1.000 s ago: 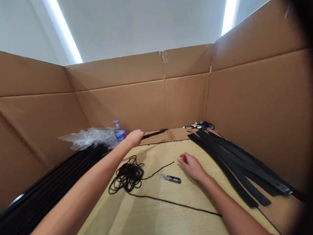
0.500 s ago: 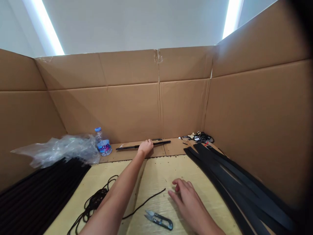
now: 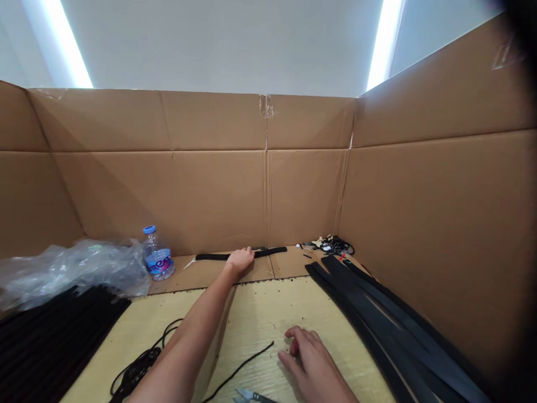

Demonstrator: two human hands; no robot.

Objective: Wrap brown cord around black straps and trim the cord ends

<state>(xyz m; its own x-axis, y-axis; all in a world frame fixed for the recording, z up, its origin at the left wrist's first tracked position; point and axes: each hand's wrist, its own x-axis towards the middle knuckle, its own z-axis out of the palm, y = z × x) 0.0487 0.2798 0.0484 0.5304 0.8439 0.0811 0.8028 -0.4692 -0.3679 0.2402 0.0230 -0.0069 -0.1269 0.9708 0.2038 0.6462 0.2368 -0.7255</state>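
My left hand point(image 3: 240, 261) reaches to the back of the table. Its fingers are closed around the middle of a long black fabric strip point(image 3: 272, 252) lying by the rear cardboard wall. My right hand point(image 3: 306, 358) hovers low over the pale board, thumb and fingers apart and slightly curled, holding nothing. Just left of it is the free end of a black cord point(image 3: 247, 361), whose coil point(image 3: 136, 366) is partly hidden by my left forearm. The thread snips point(image 3: 251, 395) are cut off by the bottom edge of the view.
Black strips lie stacked at left point(image 3: 62, 341) and fanned out at right point(image 3: 369, 313). A water bottle point(image 3: 159, 262) stands beside crumpled clear plastic point(image 3: 84, 268). Small scraps and cords point(image 3: 335, 245) sit in the back right corner. Cardboard walls point(image 3: 210, 196) enclose the table.
The view has tilted up and shifted a little, so the snips are lower in it. The strip under my left hand now shows a broader face. My right hand keeps its open pose.
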